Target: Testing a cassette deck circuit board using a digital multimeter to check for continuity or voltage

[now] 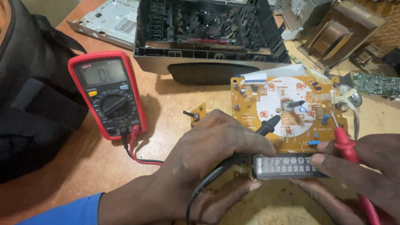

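I view the bench from the head camera: my left hand [208,154] is clamped around a black multimeter probe [266,125], whose tip rests on the yellow printed circuit board with the white round centre [287,112], lying on the tan wooden counter [166,108] toward three o'clock of the frame's middle. My right hand [362,171], entering from four o'clock, is closed on a red multimeter probe [343,141], pinched between thumb and fingers, its metal tip touching the board near the right edge. Both hands also steady a dark rectangular glass display module [287,166] attached along the board's six o'clock edge, the left fingertips at its left end and the right fingers across its right end. At nine o'clock of the board stands a red-cased digital multimeter with a grey screen and black rotary dial [109,93], lying flat on the counter; red and black leads [137,156] run from its lower sockets toward my left hand. At twelve o'clock of the board sits an opened black plastic appliance chassis [208,33], with a grey sheet-metal cover [108,21] at its ten o'clock. A transformer with copper-coloured windings [337,37] lies at two o'clock, and a green circuit board [377,83] just below it. A black fabric bag [29,96] fills the nine o'clock edge.
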